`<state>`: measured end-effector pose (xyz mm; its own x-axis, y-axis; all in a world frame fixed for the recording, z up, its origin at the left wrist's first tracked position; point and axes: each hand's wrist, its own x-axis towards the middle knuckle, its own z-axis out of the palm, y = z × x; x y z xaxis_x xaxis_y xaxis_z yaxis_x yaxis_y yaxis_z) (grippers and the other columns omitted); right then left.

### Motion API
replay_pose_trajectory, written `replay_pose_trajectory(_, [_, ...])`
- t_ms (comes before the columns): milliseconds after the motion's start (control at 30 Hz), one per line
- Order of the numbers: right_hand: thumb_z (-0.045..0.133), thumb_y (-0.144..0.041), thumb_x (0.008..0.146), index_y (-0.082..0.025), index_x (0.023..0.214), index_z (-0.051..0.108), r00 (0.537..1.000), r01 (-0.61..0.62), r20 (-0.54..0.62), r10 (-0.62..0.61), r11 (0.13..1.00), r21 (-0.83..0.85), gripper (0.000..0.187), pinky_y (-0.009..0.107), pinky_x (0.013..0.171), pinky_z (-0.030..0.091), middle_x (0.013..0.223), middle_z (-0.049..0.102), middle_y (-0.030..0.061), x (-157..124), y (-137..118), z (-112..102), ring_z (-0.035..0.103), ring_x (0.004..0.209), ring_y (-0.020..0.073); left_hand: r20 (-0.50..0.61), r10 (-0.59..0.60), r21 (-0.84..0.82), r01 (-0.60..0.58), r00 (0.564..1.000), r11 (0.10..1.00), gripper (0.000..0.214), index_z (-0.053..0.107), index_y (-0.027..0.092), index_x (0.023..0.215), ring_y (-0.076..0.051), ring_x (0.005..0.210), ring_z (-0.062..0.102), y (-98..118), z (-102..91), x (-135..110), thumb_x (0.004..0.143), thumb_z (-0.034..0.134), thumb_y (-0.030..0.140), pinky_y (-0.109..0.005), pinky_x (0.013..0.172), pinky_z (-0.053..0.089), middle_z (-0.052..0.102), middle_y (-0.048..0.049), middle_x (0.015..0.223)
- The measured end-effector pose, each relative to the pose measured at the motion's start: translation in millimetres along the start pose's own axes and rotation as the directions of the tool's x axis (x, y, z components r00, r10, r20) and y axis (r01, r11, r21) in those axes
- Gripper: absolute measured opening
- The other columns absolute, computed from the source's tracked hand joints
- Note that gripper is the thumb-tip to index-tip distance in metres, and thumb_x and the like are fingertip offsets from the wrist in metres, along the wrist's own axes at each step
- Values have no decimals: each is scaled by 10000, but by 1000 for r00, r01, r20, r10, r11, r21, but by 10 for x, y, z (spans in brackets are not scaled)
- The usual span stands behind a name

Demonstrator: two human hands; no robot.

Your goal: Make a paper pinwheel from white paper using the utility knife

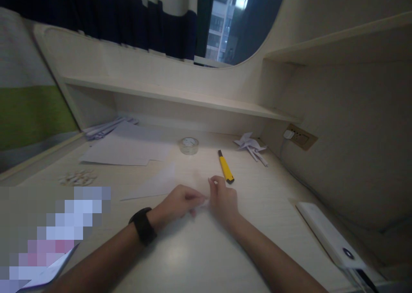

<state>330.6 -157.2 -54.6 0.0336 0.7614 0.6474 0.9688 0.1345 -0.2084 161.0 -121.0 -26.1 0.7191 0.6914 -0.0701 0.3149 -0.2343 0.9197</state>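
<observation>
My left hand (pixel 178 203), with a black watch on its wrist, and my right hand (pixel 222 199) meet over a white sheet of paper (pixel 157 182) lying on the pale desk (pixel 199 254). Both hands have their fingers pinched together on the paper's near edge between them. The paper stretches away to the left and back from my fingers. A yellow utility knife (pixel 225 167) lies just behind my right hand.
A roll of clear tape (pixel 189 145) sits at the back centre. Loose white sheets (pixel 125 147) lie at the back left, a folded paper pinwheel (pixel 251 147) at the back right. A white power bank (pixel 328 235) rests at the right edge. Small pale pieces (pixel 78 178) lie to the left.
</observation>
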Motion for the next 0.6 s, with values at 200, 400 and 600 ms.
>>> replay_pose_trajectory(200, [276,-352,987,-162,982,547,998,65,1,-65,998,-3,331,235,418,224,533,634,-1,-2,-6,3,580,407,144,41,-82,-81,86,996,993,410,723,121,946,-135,542,558,-12,-5,-23,742,638,466,-196,420,343,657,-47,651])
replay_pose_trajectory(400, [253,-360,984,-169,1000,539,999,15,51,-13,999,-43,345,244,421,200,549,636,3,19,8,-2,558,396,152,-28,55,-4,-55,998,998,337,731,118,817,-117,525,525,-53,47,34,803,583,421,-212,492,364,647,-22,611])
replay_pose_trajectory(600, [262,-351,979,-161,978,532,996,-94,-5,94,995,-40,330,249,440,192,535,608,6,57,34,-22,523,394,152,-74,272,261,-244,960,934,247,714,217,1019,-203,840,651,9,98,-20,848,578,331,-277,748,451,730,-38,968])
